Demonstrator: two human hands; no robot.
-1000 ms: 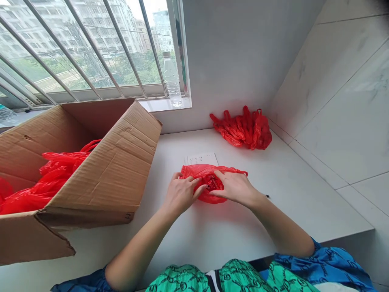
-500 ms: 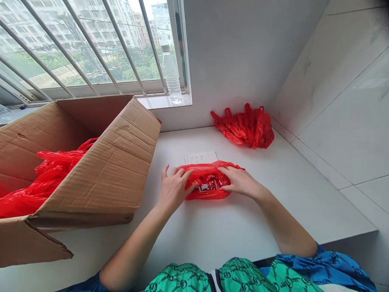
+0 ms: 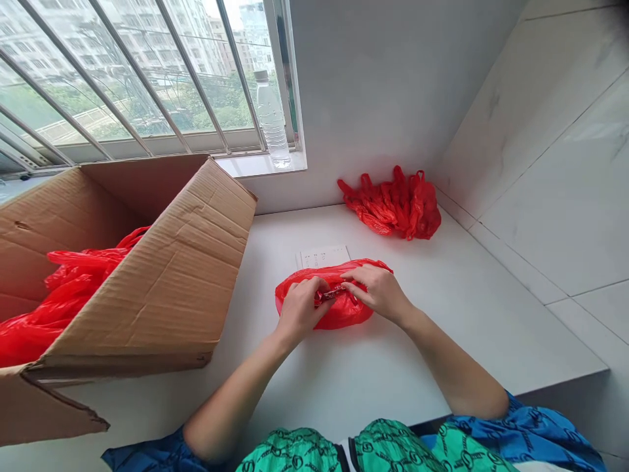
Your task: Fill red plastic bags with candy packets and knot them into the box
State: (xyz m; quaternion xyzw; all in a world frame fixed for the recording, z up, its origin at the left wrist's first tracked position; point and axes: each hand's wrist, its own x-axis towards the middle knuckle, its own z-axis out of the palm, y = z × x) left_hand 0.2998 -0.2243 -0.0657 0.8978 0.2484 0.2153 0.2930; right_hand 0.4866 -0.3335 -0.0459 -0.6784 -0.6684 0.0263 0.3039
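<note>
A small crumpled red plastic bag is seen lying on the white counter, roughly at its middle and directly in front of the person. It is pressed from both sides. The left hand is laid on the bag's left half with the fingers curled inward, and the right hand is laid on its upper right part, knuckles raised. Between the fingertips of both hands a small red packet with white print is pinched at the bag's top (whether it sits inside the plastic or on it cannot be told). Both forearms are bare and are angled in from below, meeting at the bag.

Just behind the bag a flat white card with small print is laid on the counter, partly covered by the bag's rear edge. Further back, against the grey wall, a heap of bunched red plastic bags is found, well apart from the hands. To the left a large open brown cardboard box is stood on the counter, with more red plastic bags held in it; its near wall is close to the left forearm. On the window sill a clear plastic bottle is stood upright before the barred window.
</note>
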